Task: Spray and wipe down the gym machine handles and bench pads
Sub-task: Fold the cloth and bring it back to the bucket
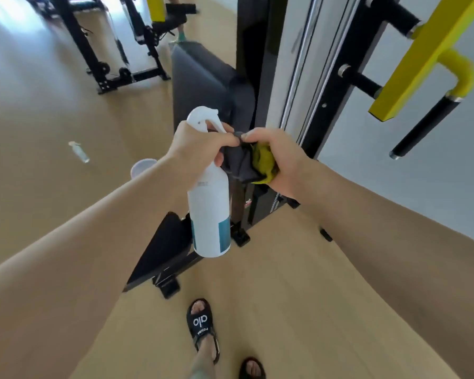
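Left hand (pixel 195 144) closed round spray bottle (pixel 210 203) neck — right hand (pixel 278 160) clenching bunched cloth (pixel 253 164), both readied near bench pad (pixel 203 75).

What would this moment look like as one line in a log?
left hand: holds spray bottle | right hand: bunches cloth | both hands on cloth | bench pad: beyond hands, untouched

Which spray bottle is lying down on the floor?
The small clear spray bottle lies on its side on the floor, far left. The big white spray bottle hangs upright in the left hand.
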A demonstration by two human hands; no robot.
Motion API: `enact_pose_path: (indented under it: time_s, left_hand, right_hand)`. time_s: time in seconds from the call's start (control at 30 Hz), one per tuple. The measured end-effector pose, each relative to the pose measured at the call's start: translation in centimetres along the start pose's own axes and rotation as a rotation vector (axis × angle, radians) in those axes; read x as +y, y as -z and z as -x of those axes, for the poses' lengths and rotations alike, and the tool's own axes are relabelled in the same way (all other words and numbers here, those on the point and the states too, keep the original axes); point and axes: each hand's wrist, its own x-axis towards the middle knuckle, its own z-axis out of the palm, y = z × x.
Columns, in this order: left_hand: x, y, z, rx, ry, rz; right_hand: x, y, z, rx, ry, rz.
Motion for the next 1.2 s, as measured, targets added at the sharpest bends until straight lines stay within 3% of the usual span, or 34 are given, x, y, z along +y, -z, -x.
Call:
enact_pose_path:
  time_s: [0.17, 0.37, 0.6, 0.87, 1.2]
  left_hand:
    - [-6.0, 10.8, 4.2, 0.206, 0.183, -0.007]
    - [-15.1, 26.3, 8.0, 0.436, 0.304, -0.008]
    - [-25.0, 40.0, 7.8, 0.47, 0.377, -0.086]
    - [-29.0, 47.5, 0.1, 0.45, 0.318, -0.094]
    - [-30.1, 50.8, -17.1, 0.333, 0.332, -0.053]
  right_hand:
    - [4.9, -9.8, -1.7, -0.031, -0.069, 0.092]
    - [12.0, -27.7, -5.8, -0.155, -0.169, 0.178]
    - [20.4, -43.2, -11.2, 0.012, -0.227, 0.33]
    - [21.9, -49.0, -20.6, 0.156, -0.204, 0.355]
    - [19.1, -51.0, -36.3, 0.407, -0.201, 0.149]
